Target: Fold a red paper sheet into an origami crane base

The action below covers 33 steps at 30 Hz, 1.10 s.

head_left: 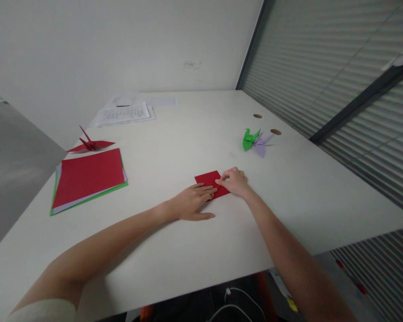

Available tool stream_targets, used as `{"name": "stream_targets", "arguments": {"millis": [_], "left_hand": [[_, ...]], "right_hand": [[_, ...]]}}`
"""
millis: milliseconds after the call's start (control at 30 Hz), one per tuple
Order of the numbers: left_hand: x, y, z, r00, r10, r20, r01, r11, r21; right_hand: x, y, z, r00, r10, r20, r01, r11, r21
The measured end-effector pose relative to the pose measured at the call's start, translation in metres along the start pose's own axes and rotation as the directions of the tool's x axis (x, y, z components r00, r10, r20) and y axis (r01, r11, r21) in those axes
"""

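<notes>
A small folded red paper (208, 177) lies flat on the white table in front of me. My left hand (195, 201) rests on its lower left part, fingers stretched out flat and thumb apart on the table. At the paper's right side, my right hand (234, 181) has its thumb and index finger pinched together on the paper's edge. Part of the sheet is hidden under both hands, so the exact folds there cannot be made out.
Left of my arm is a stack of red, lilac and green paper sheets (90, 176), with a red origami crane (90, 144) behind it. A green crane (250, 139) and a lilac crane (261, 144) stand at the right. Printed papers (126, 114) lie far back.
</notes>
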<state>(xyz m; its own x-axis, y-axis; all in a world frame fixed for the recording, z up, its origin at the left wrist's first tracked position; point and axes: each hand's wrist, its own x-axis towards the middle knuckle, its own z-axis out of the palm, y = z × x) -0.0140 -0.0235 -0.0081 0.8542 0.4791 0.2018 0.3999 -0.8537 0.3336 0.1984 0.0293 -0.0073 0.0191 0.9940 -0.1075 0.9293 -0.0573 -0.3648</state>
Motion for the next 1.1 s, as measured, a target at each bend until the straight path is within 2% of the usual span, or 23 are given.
{"name": "stream_targets", "arguments": {"millis": [400,600,800,967,1100], "left_hand": [[-0.001,-0.001,0.003,0.999,0.025,-0.047,-0.026,1.0,-0.014],[-0.001,-0.002,0.004,0.999,0.015,-0.04,-0.015,1.0,0.007],[0.0,0.0,0.002,0.999,0.011,-0.046,-0.01,1.0,0.005],[0.0,0.0,0.001,0.999,0.015,-0.034,-0.016,1.0,-0.009],[0.0,-0.001,0.002,0.999,0.019,-0.045,-0.02,1.0,-0.015]], "right_hand": [[0.003,0.006,0.005,0.997,-0.041,-0.062,0.043,0.999,0.029],[-0.001,0.022,-0.002,0.968,-0.195,-0.157,0.218,0.965,0.145],[-0.004,0.022,-0.002,0.987,-0.133,-0.087,0.139,0.988,0.07],[0.007,0.025,-0.003,0.992,0.025,-0.126,-0.018,0.998,0.055],[0.011,0.03,-0.005,0.991,0.029,-0.132,-0.019,0.997,0.07]]}}
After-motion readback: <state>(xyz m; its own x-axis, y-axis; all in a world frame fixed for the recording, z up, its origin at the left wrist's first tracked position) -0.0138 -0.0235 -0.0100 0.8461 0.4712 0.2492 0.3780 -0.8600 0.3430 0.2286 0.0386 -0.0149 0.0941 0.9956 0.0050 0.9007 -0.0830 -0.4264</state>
